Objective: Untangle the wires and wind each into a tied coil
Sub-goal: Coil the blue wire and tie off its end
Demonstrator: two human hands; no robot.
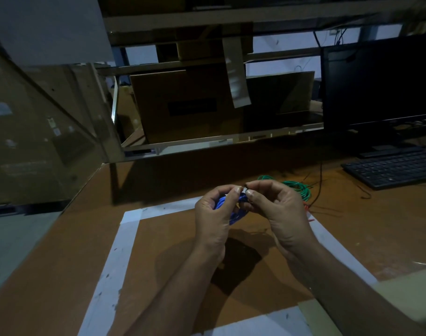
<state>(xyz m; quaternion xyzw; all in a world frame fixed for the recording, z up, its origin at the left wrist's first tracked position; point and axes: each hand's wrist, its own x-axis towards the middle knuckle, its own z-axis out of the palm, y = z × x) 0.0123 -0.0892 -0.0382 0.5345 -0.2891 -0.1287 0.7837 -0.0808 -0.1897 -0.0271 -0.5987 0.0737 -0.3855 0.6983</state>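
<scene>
A bundle of blue wire [233, 209] hangs in the air between both hands above the brown table [158, 238]. My left hand [214, 214] curls around the blue coil, thumb and forefinger pinching near its top. My right hand [277, 209] pinches a short thin piece at the coil's top, fingertip to fingertip with the left. Behind the right hand a green wire [301, 189] lies in loose loops on the table. A bit of red wire [307, 209] shows just right of the right hand, mostly hidden.
A square marked in white tape [124, 238] frames the work area. A black keyboard [396, 168] and a dark monitor [381, 81] stand at the right. A thin black cable [318, 187] runs past the green wire. Cardboard boxes [183, 105] sit behind a clear panel.
</scene>
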